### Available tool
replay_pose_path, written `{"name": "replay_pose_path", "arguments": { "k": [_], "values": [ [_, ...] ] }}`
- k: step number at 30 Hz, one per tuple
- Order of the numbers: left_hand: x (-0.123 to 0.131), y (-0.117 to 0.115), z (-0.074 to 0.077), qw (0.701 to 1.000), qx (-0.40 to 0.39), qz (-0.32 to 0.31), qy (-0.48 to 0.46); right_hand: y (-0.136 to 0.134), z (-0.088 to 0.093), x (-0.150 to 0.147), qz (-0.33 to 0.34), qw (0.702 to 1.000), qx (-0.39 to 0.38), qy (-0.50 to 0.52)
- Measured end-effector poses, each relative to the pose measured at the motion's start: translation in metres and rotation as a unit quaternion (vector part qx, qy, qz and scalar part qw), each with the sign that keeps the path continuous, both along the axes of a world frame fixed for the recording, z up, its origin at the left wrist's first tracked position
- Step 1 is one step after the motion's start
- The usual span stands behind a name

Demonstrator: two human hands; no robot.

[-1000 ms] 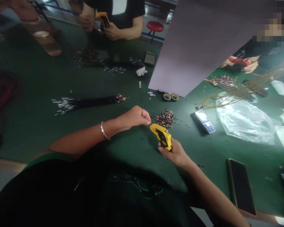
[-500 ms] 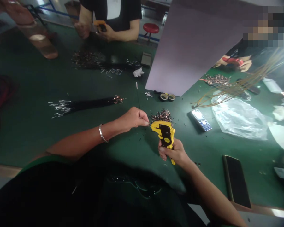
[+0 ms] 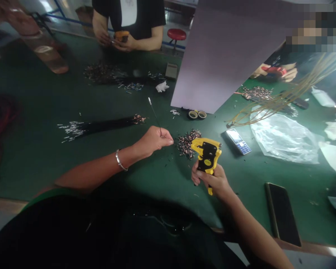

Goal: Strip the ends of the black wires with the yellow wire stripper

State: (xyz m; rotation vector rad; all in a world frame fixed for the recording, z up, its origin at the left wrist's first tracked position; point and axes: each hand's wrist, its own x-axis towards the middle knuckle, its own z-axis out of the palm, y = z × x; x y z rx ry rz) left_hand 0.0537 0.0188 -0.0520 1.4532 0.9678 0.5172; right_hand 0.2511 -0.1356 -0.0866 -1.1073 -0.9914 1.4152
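Between the thumb and fingers of my left hand is a thin black wire, its silvery tip pointing up and away. My right hand is wrapped round the handles of a yellow and black wire stripper, whose head is apart from the wire. Small dark and copper-coloured scraps lie in a heap between the hands. To the left, a bundle of black wires rests on the green table, silvery ends to the left and copper ends to the right.
A grey board rises beyond the scraps, with tape rolls at its foot. A keypad phone, clear plastic bag and dark smartphone lie to the right. Two people hold tools across the table; a bottle stands far left.
My right hand has moved right with the stripper, away from my left hand. The held wire now leans further left. My left hand has shifted slightly left.
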Motion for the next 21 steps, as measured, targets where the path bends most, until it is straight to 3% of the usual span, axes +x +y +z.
{"name": "replay_pose_path", "arguments": {
  "k": [5,21],
  "values": [
    [-0.004,-0.004,0.004,0.998,0.053,-0.022,-0.003,0.002,-0.007,-0.005,0.013,1.000,0.001,-0.009],
    [-0.003,-0.015,0.014,0.994,0.103,-0.018,0.011,0.003,-0.008,-0.011,0.041,0.999,-0.005,0.009]
  ]
}}
